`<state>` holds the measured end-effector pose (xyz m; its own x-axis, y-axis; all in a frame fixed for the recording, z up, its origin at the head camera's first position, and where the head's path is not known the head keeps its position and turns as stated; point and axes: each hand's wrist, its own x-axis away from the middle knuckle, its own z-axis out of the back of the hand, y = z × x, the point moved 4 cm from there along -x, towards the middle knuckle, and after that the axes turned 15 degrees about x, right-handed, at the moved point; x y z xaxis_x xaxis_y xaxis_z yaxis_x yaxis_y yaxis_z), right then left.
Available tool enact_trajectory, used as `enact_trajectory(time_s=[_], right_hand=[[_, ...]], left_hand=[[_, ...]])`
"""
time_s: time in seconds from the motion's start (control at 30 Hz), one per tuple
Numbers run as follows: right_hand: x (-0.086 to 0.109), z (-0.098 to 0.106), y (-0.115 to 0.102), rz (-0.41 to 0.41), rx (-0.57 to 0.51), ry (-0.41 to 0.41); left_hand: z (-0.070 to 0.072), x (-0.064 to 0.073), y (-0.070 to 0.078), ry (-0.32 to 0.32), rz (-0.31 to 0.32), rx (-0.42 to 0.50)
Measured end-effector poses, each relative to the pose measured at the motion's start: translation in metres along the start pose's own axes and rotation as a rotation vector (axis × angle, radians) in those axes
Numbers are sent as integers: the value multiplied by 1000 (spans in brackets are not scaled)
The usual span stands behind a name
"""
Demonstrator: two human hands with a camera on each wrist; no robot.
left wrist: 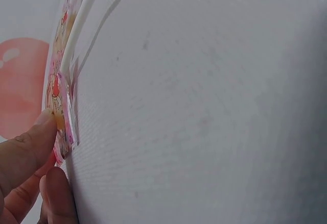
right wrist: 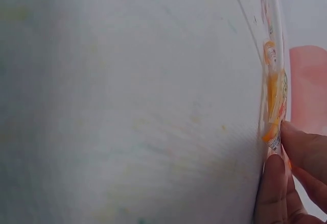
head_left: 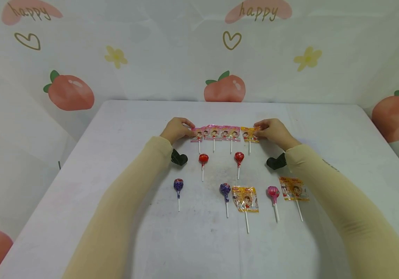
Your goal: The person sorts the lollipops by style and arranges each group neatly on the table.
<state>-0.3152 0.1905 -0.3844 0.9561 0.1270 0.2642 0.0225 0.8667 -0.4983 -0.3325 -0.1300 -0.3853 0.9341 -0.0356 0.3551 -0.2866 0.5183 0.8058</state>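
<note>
A row of flat-wrapped lollipops lies at the far part of the table. My left hand (head_left: 178,130) pinches the edge of the leftmost pink-wrapped lollipop (head_left: 199,135), thumb on the wrapper (left wrist: 55,96). At the row's other end my right hand (head_left: 273,131) pinches the side of an orange-wrapped lollipop (head_left: 249,135); its orange wrapper (right wrist: 275,96) shows edge-on in the right wrist view. Between them lie another pink-wrapped lollipop (head_left: 214,133) and a third pink one (head_left: 231,133), wrappers side by side. All their white sticks point toward me.
Nearer me lie a red lollipop (head_left: 203,158), another red one (head_left: 239,157), a purple one (head_left: 178,185), a second purple one (head_left: 225,189), a pink ball lollipop (head_left: 273,192), and orange-wrapped lollipops (head_left: 245,199) (head_left: 294,189). A printed sheet (head_left: 171,77) hangs behind the white table (head_left: 192,248).
</note>
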Motion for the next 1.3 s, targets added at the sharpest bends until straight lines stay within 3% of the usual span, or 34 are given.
enact_trajectory(time_s=[1.3], right_hand=[[0, -2, 0, -22, -12, 0]], left_hand=[[-1, 2, 1, 5, 15, 21]])
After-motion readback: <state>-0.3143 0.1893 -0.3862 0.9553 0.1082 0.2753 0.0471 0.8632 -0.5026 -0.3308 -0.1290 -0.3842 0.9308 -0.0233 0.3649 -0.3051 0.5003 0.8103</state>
